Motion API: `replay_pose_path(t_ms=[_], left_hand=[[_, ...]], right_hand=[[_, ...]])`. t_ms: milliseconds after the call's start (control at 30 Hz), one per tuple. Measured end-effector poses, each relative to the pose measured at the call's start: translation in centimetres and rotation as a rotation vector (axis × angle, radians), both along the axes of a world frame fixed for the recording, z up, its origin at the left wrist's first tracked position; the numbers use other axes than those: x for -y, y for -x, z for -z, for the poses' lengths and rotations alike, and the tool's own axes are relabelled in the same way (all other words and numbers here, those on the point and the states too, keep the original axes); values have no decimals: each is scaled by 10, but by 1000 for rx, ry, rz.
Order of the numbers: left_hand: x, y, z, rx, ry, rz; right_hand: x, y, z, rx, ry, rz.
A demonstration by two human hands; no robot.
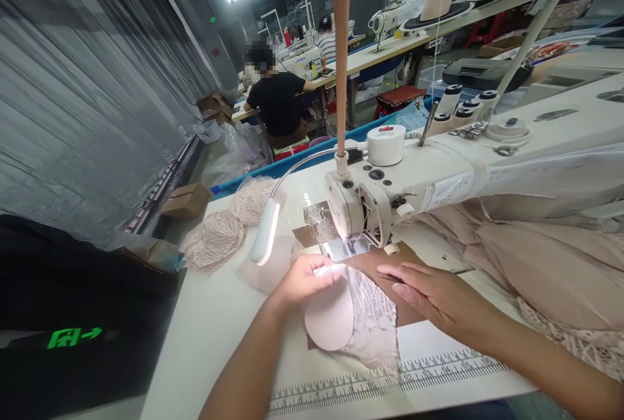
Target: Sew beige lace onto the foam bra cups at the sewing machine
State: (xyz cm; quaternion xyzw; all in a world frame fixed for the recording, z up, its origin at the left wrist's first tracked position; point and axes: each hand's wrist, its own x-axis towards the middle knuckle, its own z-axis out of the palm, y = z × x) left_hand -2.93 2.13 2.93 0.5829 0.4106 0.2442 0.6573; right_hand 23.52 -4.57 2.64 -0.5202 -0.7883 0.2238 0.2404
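Two bare forearms are seen rising from the bottom edge toward the middle of the frame, over a white table (209,322) with a printed ruler (390,378) along its near edge. A white sewing machine (439,173) is stretched across the right half, its needle end just above centre. Beige fabric (536,257) is heaped at right, under the machine's arm. A pile of lace pieces (229,225) is left at centre left of the table, beside a small white lamp (266,231) on a bent neck. In the upper middle, a seated person in black (277,101) is seen from behind at another bench.

At lower centre, a pale cup (331,319) with a lace panel (373,316) over it is laid just below the needle. Its upper edge is pinched by the left hand (305,280), fingers curled closed on the lace. The right hand (433,296) is laid flat, fingers straight and together, nothing gripped, fingertips touching the lace's right edge.
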Motion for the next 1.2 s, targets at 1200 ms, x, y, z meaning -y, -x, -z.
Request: replay_pose_path(t_ms=[1200], left_hand=[[8,-6,-3,39,180,-55]], right_hand=[[-26,24,-4,-304,576,-39]])
